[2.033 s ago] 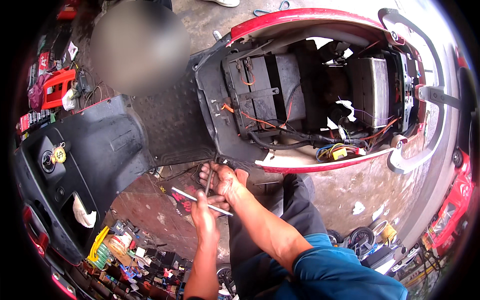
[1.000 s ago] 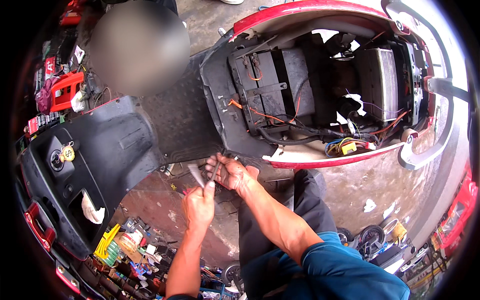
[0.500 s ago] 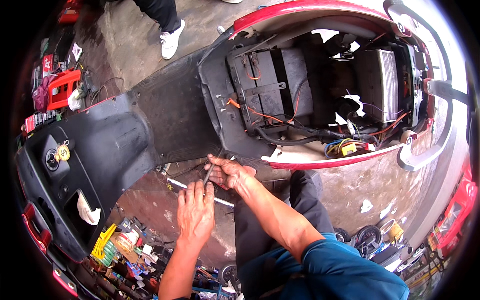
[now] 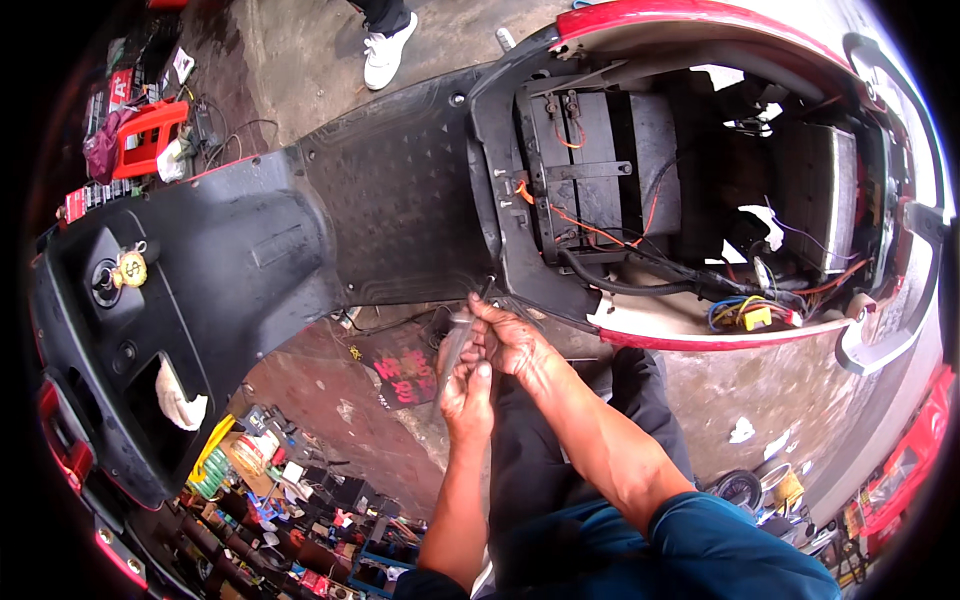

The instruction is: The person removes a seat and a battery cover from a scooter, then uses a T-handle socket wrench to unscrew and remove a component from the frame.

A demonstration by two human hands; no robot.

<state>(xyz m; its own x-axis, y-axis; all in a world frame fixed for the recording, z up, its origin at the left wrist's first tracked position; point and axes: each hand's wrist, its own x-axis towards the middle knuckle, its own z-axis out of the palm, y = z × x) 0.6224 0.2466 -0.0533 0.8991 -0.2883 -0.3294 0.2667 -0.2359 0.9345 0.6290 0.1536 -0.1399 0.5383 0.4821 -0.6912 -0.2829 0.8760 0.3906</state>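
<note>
Both hands meet just under the scooter's footboard (image 4: 400, 200) edge. Left hand (image 4: 465, 395) has fingers pinched round a thin grey tool (image 4: 452, 345), its tip pointing up. Right hand (image 4: 510, 340) is curled loosely, fingertips touching the tool's top.

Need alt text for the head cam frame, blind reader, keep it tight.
Two bare hands meet at the lower edge of a scooter's black footboard: the left hand pinches a slim grey blurred tool, the right hand touches the edge beside it. The seat compartment lies open, showing loose wires; a tool tray sits below.
</note>
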